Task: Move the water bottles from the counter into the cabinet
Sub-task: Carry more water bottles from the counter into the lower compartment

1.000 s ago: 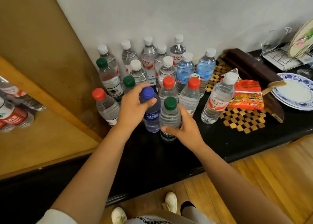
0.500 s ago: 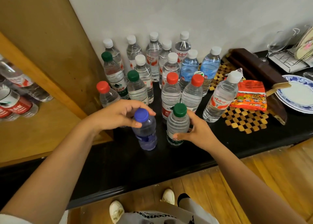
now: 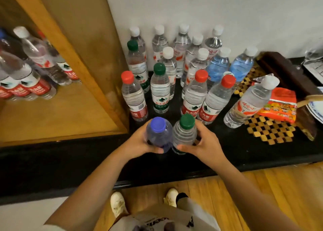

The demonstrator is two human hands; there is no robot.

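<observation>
My left hand (image 3: 138, 142) is wrapped around a blue-capped, blue-tinted bottle (image 3: 160, 134). My right hand (image 3: 204, 144) grips a clear green-capped bottle (image 3: 184, 134). Both bottles are upright and pressed side by side above the front of the black counter (image 3: 244, 148). Behind them stand several more water bottles with red, green and white caps, such as a red-capped one (image 3: 133, 96) and a green-capped one (image 3: 160, 89). The wooden cabinet (image 3: 57, 115) is open on the left, and several bottles (image 3: 26, 80) stand on its shelf.
A white-capped bottle (image 3: 248, 103) stands on a woven mat (image 3: 272, 131) to the right, beside an orange snack packet (image 3: 281, 106), a dark wooden box (image 3: 286, 73) and a blue-rimmed plate (image 3: 317, 108). The cabinet's side panel (image 3: 83, 56) rises just left of the bottles.
Both hands have pulled their bottles toward the counter's front and brought them together. My left hand has shifted from the blue bottle's cap to its body.
</observation>
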